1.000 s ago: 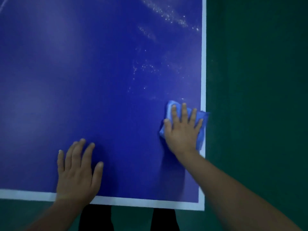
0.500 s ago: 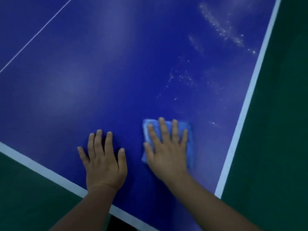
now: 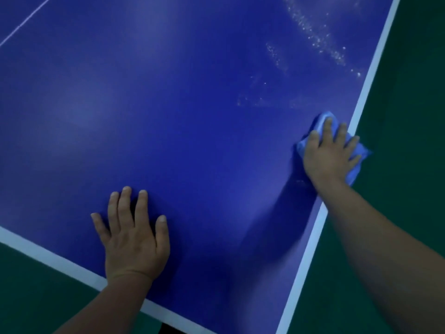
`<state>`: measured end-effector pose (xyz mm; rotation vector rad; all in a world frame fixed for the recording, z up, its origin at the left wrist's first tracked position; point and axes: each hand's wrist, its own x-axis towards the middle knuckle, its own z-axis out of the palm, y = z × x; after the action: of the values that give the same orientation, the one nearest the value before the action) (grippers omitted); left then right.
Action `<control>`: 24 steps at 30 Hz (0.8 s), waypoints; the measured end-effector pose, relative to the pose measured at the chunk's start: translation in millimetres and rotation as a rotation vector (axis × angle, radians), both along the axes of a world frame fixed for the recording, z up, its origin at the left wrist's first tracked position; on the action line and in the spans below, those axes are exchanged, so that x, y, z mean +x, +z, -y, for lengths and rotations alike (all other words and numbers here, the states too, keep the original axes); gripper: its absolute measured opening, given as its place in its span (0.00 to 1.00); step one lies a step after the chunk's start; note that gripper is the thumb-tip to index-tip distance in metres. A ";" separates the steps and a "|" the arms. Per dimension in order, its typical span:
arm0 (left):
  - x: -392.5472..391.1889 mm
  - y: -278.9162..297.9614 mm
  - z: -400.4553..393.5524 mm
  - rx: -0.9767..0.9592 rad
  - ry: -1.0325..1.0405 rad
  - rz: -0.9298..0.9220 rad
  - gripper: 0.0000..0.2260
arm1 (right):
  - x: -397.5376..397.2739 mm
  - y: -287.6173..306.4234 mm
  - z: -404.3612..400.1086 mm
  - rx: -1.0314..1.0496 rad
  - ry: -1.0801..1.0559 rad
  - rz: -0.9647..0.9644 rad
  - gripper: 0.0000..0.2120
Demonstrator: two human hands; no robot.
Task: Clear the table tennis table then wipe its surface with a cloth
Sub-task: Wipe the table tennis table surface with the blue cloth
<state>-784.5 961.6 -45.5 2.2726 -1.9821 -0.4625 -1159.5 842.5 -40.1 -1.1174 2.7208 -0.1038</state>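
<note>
Left hand point(image 3: 133, 233): we rest it flat on the table point(image 3: 168, 104), fingers straight and spread, grasping nothing; the near white edge line runs just behind its wrist.
Right hand point(image 3: 331, 153): we press it palm-down on the cloth point(image 3: 358, 153), fingers extended and fanned, not curled round it.
Cloth: a blue folded pad under the right palm, at the table's side edge; its outer corner appears to overhang the white line.
Handling: we judge the cloth light, soft and limp. It bunches if pushed by one corner, so we hold it by flat pressure over its middle.
Residue point(image 3: 313, 37): pale speckled streaks ahead of the right fingertips, well apart from the cloth, not yet wiped.
</note>
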 end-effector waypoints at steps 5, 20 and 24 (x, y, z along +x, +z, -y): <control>-0.6 -3.5 -0.8 -0.012 0.006 0.014 0.31 | 137.7 -17.6 -26.6 -0.118 0.494 -0.092 0.29; -1.8 0.5 -0.6 0.006 0.006 0.019 0.31 | 33.3 -12.5 -116.5 -0.020 0.757 -0.136 0.28; 0.0 -2.4 -1.5 -0.015 -0.005 0.026 0.30 | 35.7 -11.1 -166.7 -0.043 1.037 -0.083 0.27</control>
<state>-784.5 963.0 -47.9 2.2771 -1.9968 -0.4187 -1123.8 1009.2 -51.2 -2.3832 1.8600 0.0441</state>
